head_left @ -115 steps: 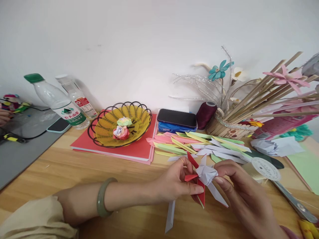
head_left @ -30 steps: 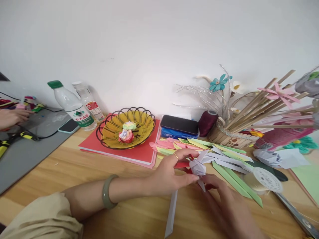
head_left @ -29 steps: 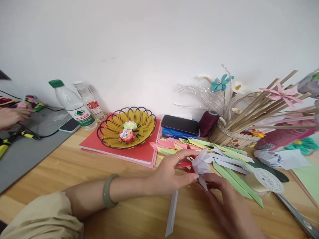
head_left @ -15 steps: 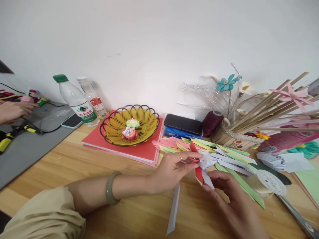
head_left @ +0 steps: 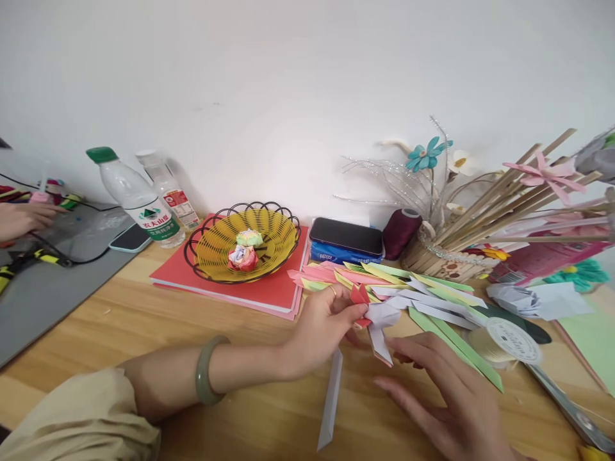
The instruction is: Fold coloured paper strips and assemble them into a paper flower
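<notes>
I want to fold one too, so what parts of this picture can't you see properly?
- Paper flower, head view: the left hand covers its left side, so its folds are unclear.
- Right hand: blurred, wrist cut off by the bottom edge.
- Bottle label: print too small to read.
- Blue packet: mostly hidden under the phone.
- Another person's hand: cut off by the left edge.
</notes>
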`<state>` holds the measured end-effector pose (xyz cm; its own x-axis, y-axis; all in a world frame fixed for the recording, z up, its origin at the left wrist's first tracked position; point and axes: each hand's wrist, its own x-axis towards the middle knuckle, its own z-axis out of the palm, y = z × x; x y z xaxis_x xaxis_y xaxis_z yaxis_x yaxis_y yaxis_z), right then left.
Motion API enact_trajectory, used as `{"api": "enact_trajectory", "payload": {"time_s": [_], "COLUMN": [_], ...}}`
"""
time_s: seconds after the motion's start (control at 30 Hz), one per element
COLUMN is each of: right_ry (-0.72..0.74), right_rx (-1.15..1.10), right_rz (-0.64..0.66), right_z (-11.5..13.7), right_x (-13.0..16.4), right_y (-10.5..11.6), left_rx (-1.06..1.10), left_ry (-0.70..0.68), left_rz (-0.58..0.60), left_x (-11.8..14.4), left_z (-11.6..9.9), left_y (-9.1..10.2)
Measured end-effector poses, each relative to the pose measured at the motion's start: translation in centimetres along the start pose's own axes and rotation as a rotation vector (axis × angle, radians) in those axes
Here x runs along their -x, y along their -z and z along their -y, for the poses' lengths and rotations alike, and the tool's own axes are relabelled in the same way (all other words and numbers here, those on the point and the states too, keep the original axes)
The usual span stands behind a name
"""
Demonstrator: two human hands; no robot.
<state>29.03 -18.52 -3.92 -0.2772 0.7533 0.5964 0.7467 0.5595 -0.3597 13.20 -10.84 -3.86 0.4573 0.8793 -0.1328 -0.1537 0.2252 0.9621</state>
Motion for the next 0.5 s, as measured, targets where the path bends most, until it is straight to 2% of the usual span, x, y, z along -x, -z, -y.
{"api": "enact_trajectory", "payload": {"time_s": [0.2, 0.27, 0.33, 0.4, 0.43, 0.5], "right_ry": [-0.092, -0.142, -0.176, -0.179, -0.173, -0.16], "right_rx": [-0.041, -0.039, -0.029, -0.04, -0.056, -0.097], "right_rz": [-0.025, -0.037, -0.052, -0.044, -0.029, 0.007], "right_z": [-0.4, -0.8, -1.0, -1.1, -1.1, -1.0], "right_x": [-0.1, 0.0, 0.0, 0.0, -0.1, -0.2], "right_y": [-0.2, -0.2, -0.3, -0.2, -0.2, -0.2], "left_rx": [-0.077, -0.138, -0.219, -0.309, -0.358, -0.488], "left_ry": [0.081, 0.074, -0.057, -0.296, -0.412, -0.594], "left_rz": [0.105, 0.088, -0.016, -0.104, -0.101, 0.032], "left_x": [0.5, 0.4, 0.4, 0.6, 0.6, 0.8], "left_z": [0.0, 0.0, -0.1, -0.4, -0.6, -1.2], "left_y": [-0.3, -0.1, 0.2, 0.5, 0.5, 0.6]}}
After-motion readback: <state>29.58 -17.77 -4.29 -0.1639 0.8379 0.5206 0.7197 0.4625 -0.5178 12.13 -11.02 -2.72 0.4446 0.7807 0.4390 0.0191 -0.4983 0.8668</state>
